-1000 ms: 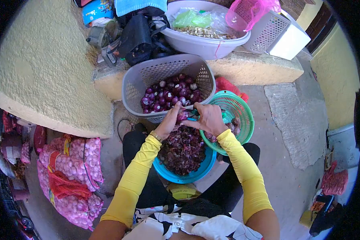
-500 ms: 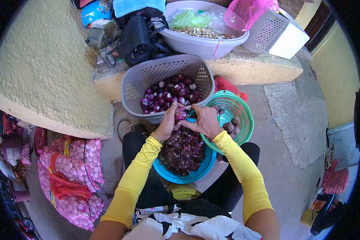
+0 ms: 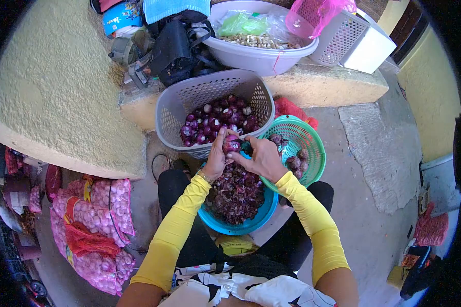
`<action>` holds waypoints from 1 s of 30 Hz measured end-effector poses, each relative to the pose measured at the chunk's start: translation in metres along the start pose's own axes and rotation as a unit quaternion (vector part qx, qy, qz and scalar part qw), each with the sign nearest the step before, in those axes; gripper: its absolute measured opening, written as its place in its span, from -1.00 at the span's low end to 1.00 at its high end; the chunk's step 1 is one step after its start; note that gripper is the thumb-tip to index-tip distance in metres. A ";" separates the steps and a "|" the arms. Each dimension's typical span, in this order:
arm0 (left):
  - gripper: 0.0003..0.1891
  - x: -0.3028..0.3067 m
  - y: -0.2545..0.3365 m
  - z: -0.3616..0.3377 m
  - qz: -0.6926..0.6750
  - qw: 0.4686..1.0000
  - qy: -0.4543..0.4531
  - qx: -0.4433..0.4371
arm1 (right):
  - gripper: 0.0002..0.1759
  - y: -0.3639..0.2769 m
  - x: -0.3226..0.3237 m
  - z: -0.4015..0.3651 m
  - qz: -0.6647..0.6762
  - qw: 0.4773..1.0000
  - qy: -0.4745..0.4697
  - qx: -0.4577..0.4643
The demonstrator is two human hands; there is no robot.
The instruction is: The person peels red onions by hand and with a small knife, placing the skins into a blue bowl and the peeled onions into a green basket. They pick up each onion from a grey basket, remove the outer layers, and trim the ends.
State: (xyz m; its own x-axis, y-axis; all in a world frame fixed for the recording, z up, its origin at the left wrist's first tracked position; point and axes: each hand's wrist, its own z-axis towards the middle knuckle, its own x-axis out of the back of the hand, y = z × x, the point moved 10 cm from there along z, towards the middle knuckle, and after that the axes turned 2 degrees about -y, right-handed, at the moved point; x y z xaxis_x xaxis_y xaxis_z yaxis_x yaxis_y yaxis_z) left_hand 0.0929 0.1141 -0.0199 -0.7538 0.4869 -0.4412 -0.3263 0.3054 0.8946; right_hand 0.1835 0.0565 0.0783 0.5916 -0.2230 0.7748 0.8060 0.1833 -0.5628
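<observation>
My left hand (image 3: 217, 156) is closed around a red onion (image 3: 232, 145), its fingers cupped along the left side. Closed on a small teal-and-black tool (image 3: 246, 148), probably a knife, my right hand (image 3: 265, 157) meets the onion from the right; the blade is hard to make out. Just beyond both hands, a grey basket (image 3: 165, 115) holds shiny peeled purple onions (image 3: 215, 123). Beneath them, a blue basin (image 3: 256, 223) is heaped with dark onion skins (image 3: 234, 197). To the right, a green colander (image 3: 316, 153) contains a few unpeeled onions (image 3: 295, 165).
Pink mesh sacks of bulbs (image 3: 95, 225) lie on the floor at left. On a low ledge (image 3: 333, 92) stand a large pale tub (image 3: 251, 59) with plastic bags, a black bag (image 3: 174, 53) and a perforated crate (image 3: 338, 43). Red netting (image 3: 292, 110) lies behind the colander.
The onion has turned slightly between my hands, and more of it shows now. My right fingers have shifted around the tool, so less of its teal part is visible.
</observation>
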 end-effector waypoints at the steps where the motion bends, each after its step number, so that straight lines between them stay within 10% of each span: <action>1: -0.49 -0.001 0.000 0.000 -0.009 1.000 -0.005 -0.002 | -0.38 0.000 -0.001 -0.001 0.017 1.000 -0.001 -0.001; 15: -0.47 -0.003 -0.010 -0.005 -0.051 0.992 -0.031 0.110 | -0.51 0.015 -0.030 0.001 0.233 0.970 -0.059 0.024; 21: -0.48 0.004 -0.001 0.000 0.005 0.998 -0.014 0.068 | -0.63 0.009 -0.013 0.003 0.087 0.993 -0.066 0.045; 25: -0.48 0.015 0.011 0.003 0.011 0.999 0.039 0.020 | -0.56 0.022 -0.006 0.001 0.168 0.986 0.020 0.011; 30: -0.46 0.027 0.024 0.002 0.055 0.994 0.088 -0.036 | -0.64 0.018 -0.021 0.000 0.288 0.951 -0.106 -0.018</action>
State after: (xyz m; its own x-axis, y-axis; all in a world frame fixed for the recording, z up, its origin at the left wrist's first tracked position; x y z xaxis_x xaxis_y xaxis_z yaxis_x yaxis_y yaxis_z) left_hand 0.0659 0.1359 -0.0102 -0.8728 0.3623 -0.3269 -0.2714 0.1965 0.9422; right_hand 0.1861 0.0649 0.0522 0.9219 0.1042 0.3732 0.3510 0.1833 -0.9183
